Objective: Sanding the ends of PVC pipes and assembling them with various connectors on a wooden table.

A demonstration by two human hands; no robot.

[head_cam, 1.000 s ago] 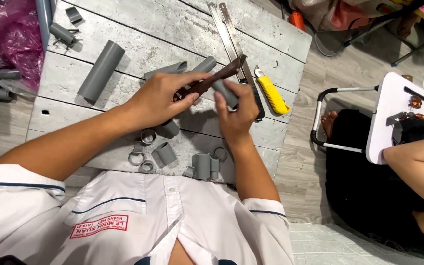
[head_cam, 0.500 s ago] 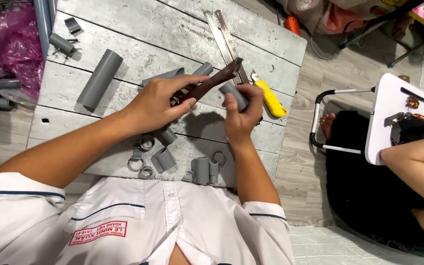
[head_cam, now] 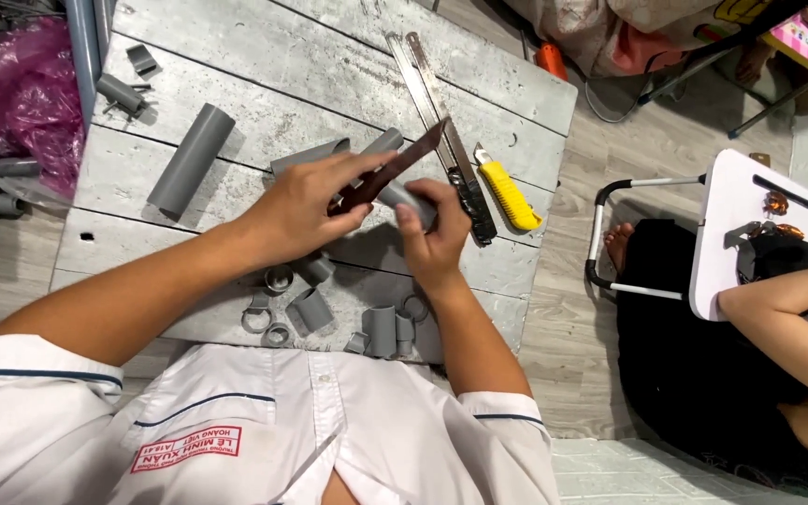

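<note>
Near edge: I see short grey plastic pipe offcuts and rings (head_cam: 329, 313) scattered on the weathered grey plank table (head_cam: 236, 65), close to my body.
Left hand (head_cam: 306, 201): fingers closed round the handle end of a dark brown flat blade (head_cam: 395, 170), which slants up to the right.
Right hand (head_cam: 432, 238): pinching a short grey plastic pipe piece (head_cam: 404, 198) between thumb and fingers, held just above the table middle, touching the blade.
Handling: I judge the pipe piece light, stiff and smooth, so apt to roll or slip; best held round its barrel, fingers away from the blade edge.
Right of hands: yellow-handled utility knife (head_cam: 509, 194) beside a long metal saw frame (head_cam: 441, 131).
Far left: longer grey pipe section (head_cam: 191, 159), a pink plastic bag (head_cam: 21, 89).
Far right: another person's arm (head_cam: 787, 309) by a small white folding table (head_cam: 741, 243).
</note>
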